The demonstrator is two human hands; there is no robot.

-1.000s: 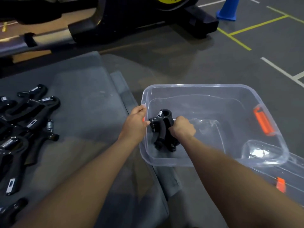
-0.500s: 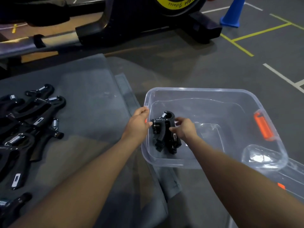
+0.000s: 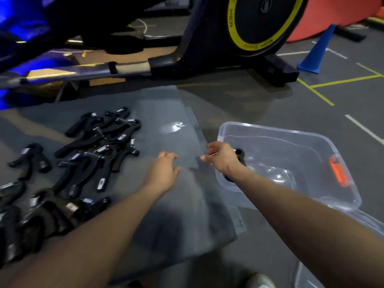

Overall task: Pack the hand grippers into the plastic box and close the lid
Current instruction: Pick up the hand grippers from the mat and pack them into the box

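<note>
A clear plastic box [image 3: 332,150] with an orange latch [image 3: 337,171] sits on the floor at the right. Black hand grippers [image 3: 239,154] lie inside its left end, mostly hidden behind my right hand. My right hand [image 3: 222,157] hovers over the box's left rim, fingers loosely spread, holding nothing. My left hand [image 3: 164,171] is above the grey mat [image 3: 166,204], fingers relaxed and empty, pointing toward a pile of several black hand grippers [image 3: 97,146] on the mat's left side.
An exercise bike with a yellow-ringed flywheel [image 3: 259,23] stands behind the mat. A blue cone [image 3: 315,53] sits at the far right. The box's clear lid [image 3: 340,256] lies on the floor at the lower right. A shoe [image 3: 259,281] shows at the bottom edge.
My right hand let go of the grippers in the box and drew back to its left rim. My left hand left the rim and moved left over the mat. The view swung left.
</note>
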